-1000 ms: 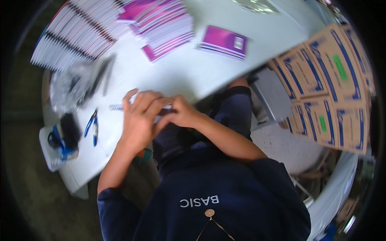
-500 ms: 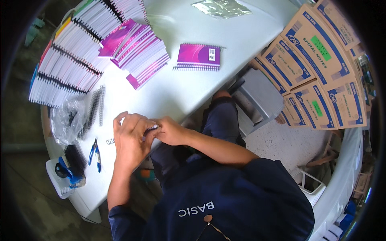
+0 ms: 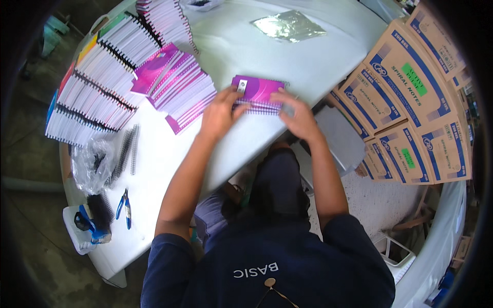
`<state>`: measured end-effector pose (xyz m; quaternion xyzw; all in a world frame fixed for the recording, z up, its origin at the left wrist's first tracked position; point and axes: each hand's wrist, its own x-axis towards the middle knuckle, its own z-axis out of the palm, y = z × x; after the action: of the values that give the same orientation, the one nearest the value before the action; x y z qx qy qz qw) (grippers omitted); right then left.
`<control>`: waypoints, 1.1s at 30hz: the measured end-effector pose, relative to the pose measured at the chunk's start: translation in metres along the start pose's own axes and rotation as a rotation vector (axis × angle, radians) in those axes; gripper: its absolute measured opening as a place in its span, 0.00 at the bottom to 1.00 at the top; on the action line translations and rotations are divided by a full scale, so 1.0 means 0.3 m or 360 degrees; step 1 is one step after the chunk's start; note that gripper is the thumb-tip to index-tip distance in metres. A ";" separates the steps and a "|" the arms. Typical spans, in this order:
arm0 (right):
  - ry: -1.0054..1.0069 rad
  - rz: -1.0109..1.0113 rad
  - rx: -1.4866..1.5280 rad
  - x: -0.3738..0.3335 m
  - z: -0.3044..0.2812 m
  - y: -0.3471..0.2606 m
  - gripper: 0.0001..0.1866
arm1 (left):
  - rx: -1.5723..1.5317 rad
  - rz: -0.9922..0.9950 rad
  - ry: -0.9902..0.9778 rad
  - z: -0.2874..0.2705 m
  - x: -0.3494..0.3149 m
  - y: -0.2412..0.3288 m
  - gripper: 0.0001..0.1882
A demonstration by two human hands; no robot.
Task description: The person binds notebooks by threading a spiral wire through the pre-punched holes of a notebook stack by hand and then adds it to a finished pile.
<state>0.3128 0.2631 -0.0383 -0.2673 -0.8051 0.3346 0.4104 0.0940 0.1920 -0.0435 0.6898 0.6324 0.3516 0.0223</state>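
Note:
A small stack of purple spiral notebooks [image 3: 263, 91] lies on the white table in front of me. The top one has a white label at its left, and wire coils show along the stack's near edge. My left hand [image 3: 220, 114] grips the stack's left end, thumb at the near edge and fingers on the cover. Around the right end, my right hand [image 3: 299, 118] holds the notebooks with bent fingers. Left of my hands, a fanned row of purple-covered note pads [image 3: 179, 87] rests on the table, its punched edges showing.
Thick stacks of white pages [image 3: 97, 84] stand at the far left. Nearer lie loose wire coils [image 3: 126, 154], a clear plastic bag [image 3: 92, 164], blue-handled pliers [image 3: 124, 209] and a white tray [image 3: 77, 238]. A clear wrapper [image 3: 288, 26] is at the back; cartons [image 3: 405, 82] are stacked right.
Both hands have moved from the table's near edge, up and right, onto the notebook stack. The small work they held there is now out of them. The top cover's label now sits left, not right.

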 end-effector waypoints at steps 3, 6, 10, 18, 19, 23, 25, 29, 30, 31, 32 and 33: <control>0.0174 0.0150 -0.0066 -0.110 0.055 0.032 0.29 | 0.0226 0.0110 0.0300 0.009 -0.053 0.012 0.26; 0.0187 0.0241 -0.0488 -0.114 0.108 0.063 0.29 | -0.0079 -0.0117 0.0075 0.012 -0.027 -0.022 0.29; 0.0260 0.0279 -0.0452 -0.120 0.140 0.068 0.27 | -0.0344 -0.0454 0.0074 0.017 -0.051 -0.032 0.29; 0.0381 0.0239 -0.0440 -0.114 0.151 0.076 0.27 | -0.0511 -0.0457 0.0018 -0.001 -0.016 -0.033 0.30; 0.0384 0.0243 -0.0436 -0.109 0.157 0.075 0.27 | -0.0511 -0.0415 0.0025 -0.006 -0.023 -0.046 0.30; 0.0342 0.0328 -0.0432 -0.115 0.147 0.066 0.29 | -0.0036 0.0144 0.0259 -0.060 -0.030 -0.027 0.31; 0.0641 0.0247 -0.0187 -0.129 0.158 0.039 0.28 | 0.0299 0.0204 0.0598 -0.181 0.008 -0.022 0.28; 0.0832 -0.0009 -0.0245 -0.131 0.191 -0.092 0.25 | 0.1215 -0.0329 0.0980 -0.386 0.018 -0.084 0.18; 0.0714 -0.0016 -0.0125 -0.131 0.203 -0.128 0.25 | 0.1219 -0.0360 0.0844 -0.418 -0.005 -0.094 0.17; 0.0596 -0.0024 -0.0006 -0.130 0.226 -0.168 0.25 | 0.1220 -0.0391 0.0708 -0.449 -0.033 -0.091 0.16; 0.0487 -0.0034 0.0100 -0.125 0.241 -0.209 0.25 | 0.1206 -0.0412 0.0577 -0.471 -0.054 -0.070 0.15; 0.0313 -0.0059 0.0237 -0.126 0.266 -0.235 0.26 | 0.1215 -0.0340 0.0617 -0.471 -0.081 -0.040 0.14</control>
<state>0.2545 0.1663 -0.0383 -0.2525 -0.7387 0.3580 0.5123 0.0123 0.1143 0.0459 0.5007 0.7772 0.2114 -0.3170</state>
